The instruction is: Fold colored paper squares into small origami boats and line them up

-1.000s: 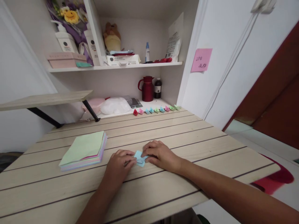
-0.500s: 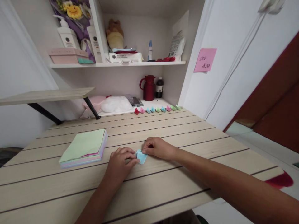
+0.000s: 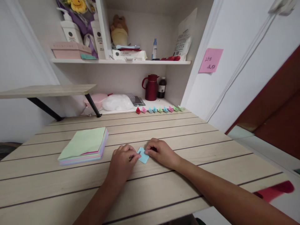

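Note:
A small folded piece of light blue paper lies on the striped wooden table, between my two hands. My left hand pinches its left edge between thumb and index finger. From the right, my right hand grips the paper's upper right side with thumb and fingertips, the other fingers curled. Fingertips cover parts of the folds. Left of my hands sits a stack of coloured paper, with a pale green sheet on top.
Along the table's back edge stands a row of several small folded paper pieces. Behind them are a dark red jug, a dark bottle and a white plastic bag. A small raised wooden shelf stands at the left.
Both hands stay at the blue paper with small finger shifts; my left fingertips have moved up its left side. The paper looks slightly turned. The whole view has shifted a little.

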Demonstrator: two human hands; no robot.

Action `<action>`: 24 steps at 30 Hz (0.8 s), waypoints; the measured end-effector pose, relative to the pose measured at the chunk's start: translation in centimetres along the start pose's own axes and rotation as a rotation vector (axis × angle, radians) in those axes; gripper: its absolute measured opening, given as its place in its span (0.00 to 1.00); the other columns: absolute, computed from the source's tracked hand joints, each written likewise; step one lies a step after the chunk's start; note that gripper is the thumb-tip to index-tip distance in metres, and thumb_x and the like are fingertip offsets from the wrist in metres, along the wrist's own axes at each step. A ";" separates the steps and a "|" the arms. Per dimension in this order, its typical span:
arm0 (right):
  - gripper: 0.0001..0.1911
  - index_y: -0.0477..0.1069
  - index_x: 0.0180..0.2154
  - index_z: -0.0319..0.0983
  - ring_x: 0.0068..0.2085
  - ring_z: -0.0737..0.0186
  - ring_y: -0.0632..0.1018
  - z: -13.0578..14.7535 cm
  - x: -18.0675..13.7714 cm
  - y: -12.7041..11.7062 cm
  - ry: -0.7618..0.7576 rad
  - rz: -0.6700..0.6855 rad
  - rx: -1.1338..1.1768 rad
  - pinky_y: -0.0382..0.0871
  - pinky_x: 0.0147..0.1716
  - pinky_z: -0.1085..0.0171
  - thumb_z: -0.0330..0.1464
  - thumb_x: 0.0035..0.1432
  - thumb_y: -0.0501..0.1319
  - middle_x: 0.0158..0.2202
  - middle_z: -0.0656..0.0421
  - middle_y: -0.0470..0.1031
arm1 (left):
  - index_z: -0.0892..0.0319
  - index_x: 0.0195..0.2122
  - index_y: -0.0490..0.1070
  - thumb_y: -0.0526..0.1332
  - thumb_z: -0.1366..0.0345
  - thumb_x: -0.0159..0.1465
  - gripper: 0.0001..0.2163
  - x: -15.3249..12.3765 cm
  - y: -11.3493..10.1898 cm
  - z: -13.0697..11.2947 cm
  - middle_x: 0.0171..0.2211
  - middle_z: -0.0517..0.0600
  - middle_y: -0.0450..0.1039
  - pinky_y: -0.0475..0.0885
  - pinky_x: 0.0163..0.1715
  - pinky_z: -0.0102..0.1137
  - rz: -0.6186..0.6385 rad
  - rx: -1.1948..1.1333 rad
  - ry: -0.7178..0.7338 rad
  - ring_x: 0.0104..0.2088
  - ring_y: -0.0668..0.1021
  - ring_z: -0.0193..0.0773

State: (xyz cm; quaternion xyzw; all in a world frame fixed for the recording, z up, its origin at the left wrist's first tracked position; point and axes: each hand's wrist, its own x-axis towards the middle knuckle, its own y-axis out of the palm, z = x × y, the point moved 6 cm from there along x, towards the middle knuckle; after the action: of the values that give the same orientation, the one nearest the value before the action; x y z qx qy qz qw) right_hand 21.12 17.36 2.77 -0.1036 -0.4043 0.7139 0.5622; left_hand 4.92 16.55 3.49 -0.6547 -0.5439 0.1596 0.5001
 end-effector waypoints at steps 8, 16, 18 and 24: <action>0.07 0.71 0.30 0.39 0.38 0.62 0.73 0.7 0.1 0.1 0.052 -0.064 -0.200 0.64 0.41 0.62 0.34 0.60 0.62 0.36 0.57 0.71 | 0.56 0.25 0.74 0.60 0.65 0.63 0.09 0.3 0.5 -0.1 0.33 0.48 0.75 0.66 0.40 0.37 -0.051 0.066 -0.023 0.38 0.75 0.41; 0.10 0.71 0.31 0.39 0.42 0.55 0.69 1.3 0.2 0.1 0.065 -0.076 -0.479 0.60 0.42 0.57 0.39 0.61 0.61 0.39 0.54 0.70 | 0.56 0.29 0.73 0.58 0.65 0.64 0.08 1.0 0.6 -0.7 0.34 0.49 0.75 0.65 0.39 0.37 -0.053 0.212 -0.017 0.38 0.73 0.42; 0.11 0.71 0.31 0.39 0.42 0.54 0.69 1.3 0.2 0.1 0.068 -0.083 -0.502 0.59 0.41 0.57 0.40 0.60 0.62 0.39 0.54 0.71 | 0.56 0.28 0.73 0.58 0.64 0.65 0.09 1.2 0.8 -0.8 0.34 0.49 0.74 0.64 0.39 0.37 -0.050 0.239 -0.031 0.38 0.73 0.43; 0.09 0.72 0.30 0.39 0.42 0.56 0.69 0.3 0.4 -0.2 0.105 -0.088 -0.359 0.60 0.42 0.59 0.36 0.61 0.62 0.38 0.55 0.72 | 0.57 0.29 0.72 0.59 0.66 0.64 0.07 1.1 0.9 -0.4 0.38 0.49 0.74 0.65 0.41 0.38 -0.052 0.171 -0.057 0.41 0.73 0.43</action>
State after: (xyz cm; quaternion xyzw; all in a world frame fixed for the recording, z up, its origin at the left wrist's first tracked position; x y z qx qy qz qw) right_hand 20.94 17.61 3.24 -0.2218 -0.4995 0.5986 0.5857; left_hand 6.11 17.39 3.28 -0.5905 -0.5591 0.2108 0.5425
